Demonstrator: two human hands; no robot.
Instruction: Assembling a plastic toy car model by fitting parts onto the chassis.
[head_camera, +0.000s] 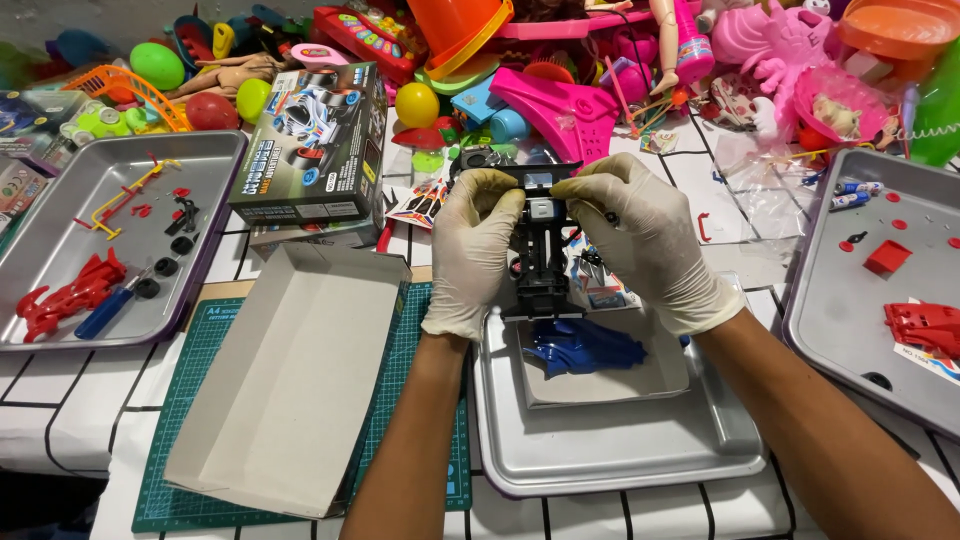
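Black plastic, the toy car chassis sits at frame centre above a metal tray, clamped between the gloved left hand and right hand, fingers closed on its sides. It looks light, stiff and somewhat brittle; the side rails seem the safest hold. A blue car body lies beneath.

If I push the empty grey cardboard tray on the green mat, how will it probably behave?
The cardboard tray looks thin-walled and empty, so probably light and easy to slide. Its low, wide shape makes tipping unlikely. The walls may flex if squeezed.
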